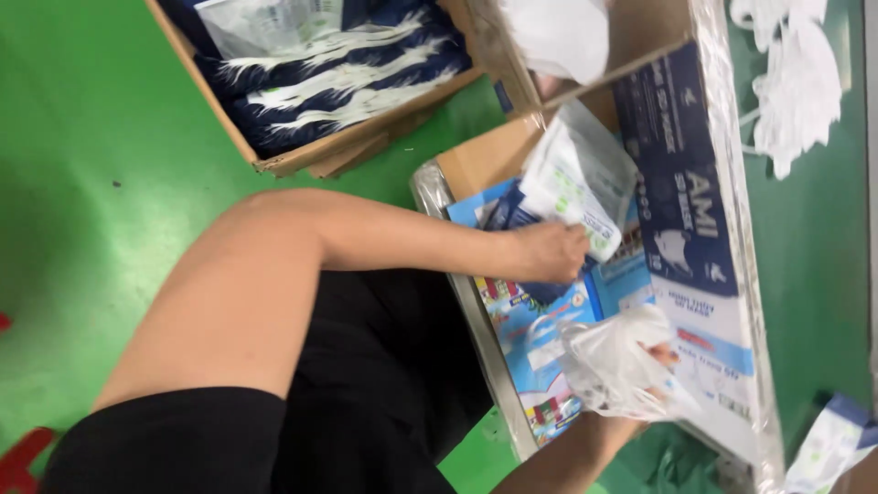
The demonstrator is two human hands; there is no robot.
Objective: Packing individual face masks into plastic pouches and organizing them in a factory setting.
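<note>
My left hand (549,252) reaches across into an open cardboard box (485,155) and grips a flat white sealed packet (581,178) by its lower edge. Under it lie colourful blue printed packets (526,329). My right hand (645,375) comes up from the bottom edge, closed on a crumpled clear plastic bag (613,357) that covers most of its fingers. Both hands are beside a long blue and white carton (686,201) wrapped in clear film.
A second cardboard box (274,155) of dark blue and white striped packets stands at the upper left on the green floor (82,183). White masks (796,82) lie at the upper right. Another white packet (828,444) rests at the lower right. My black clothing fills the lower left.
</note>
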